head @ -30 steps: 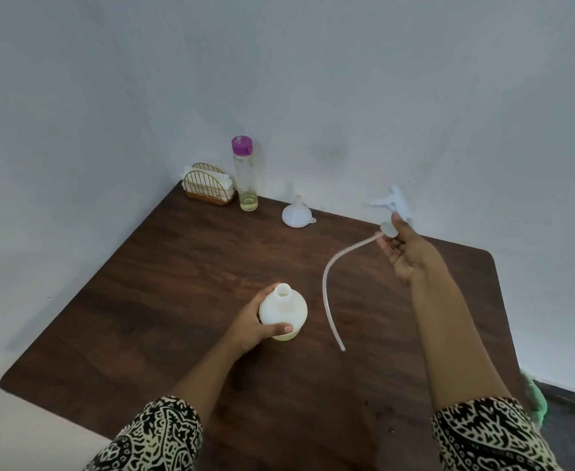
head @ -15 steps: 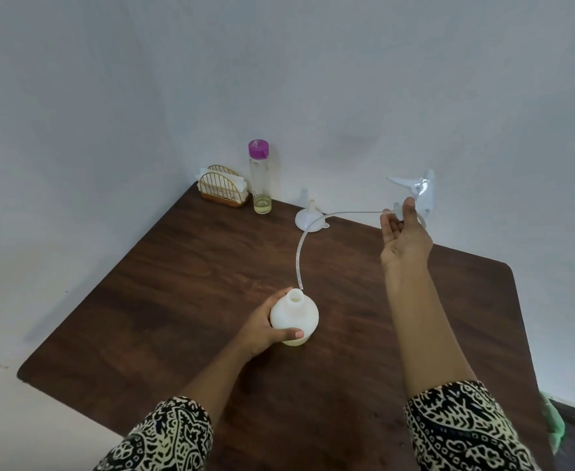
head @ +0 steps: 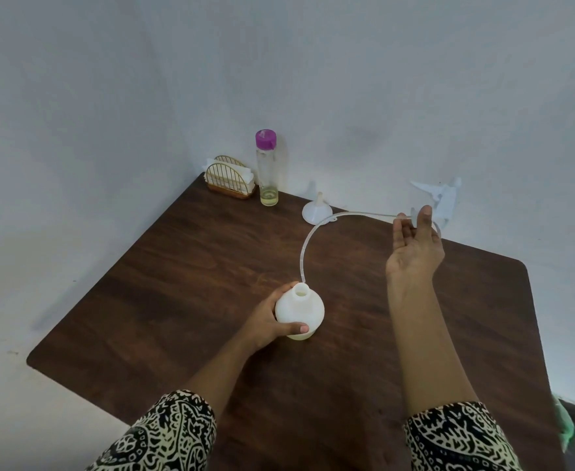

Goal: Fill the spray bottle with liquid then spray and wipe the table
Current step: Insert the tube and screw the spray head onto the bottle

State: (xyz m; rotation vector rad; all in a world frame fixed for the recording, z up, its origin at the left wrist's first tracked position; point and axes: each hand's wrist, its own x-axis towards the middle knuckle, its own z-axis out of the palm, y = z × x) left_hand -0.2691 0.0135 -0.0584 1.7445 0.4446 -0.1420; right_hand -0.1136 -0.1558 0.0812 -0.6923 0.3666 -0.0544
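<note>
On the table (head: 177,283), left hand (head: 265,321) grips the squat white bottle (head: 301,309) (uncapped), right hand (head: 415,246) holds the long-tubed spray head (head: 445,198).

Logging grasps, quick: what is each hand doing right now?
Left hand: grips the white bottle.
Right hand: holds the spray head, its tube tip at the bottle's mouth.

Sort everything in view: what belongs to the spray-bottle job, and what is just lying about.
Job: white bottle, spray head with its tube, funnel, purple-capped bottle of liquid, table.
Lying about: napkin holder (napkins might wipe); green thing at right edge, unclear.
</note>
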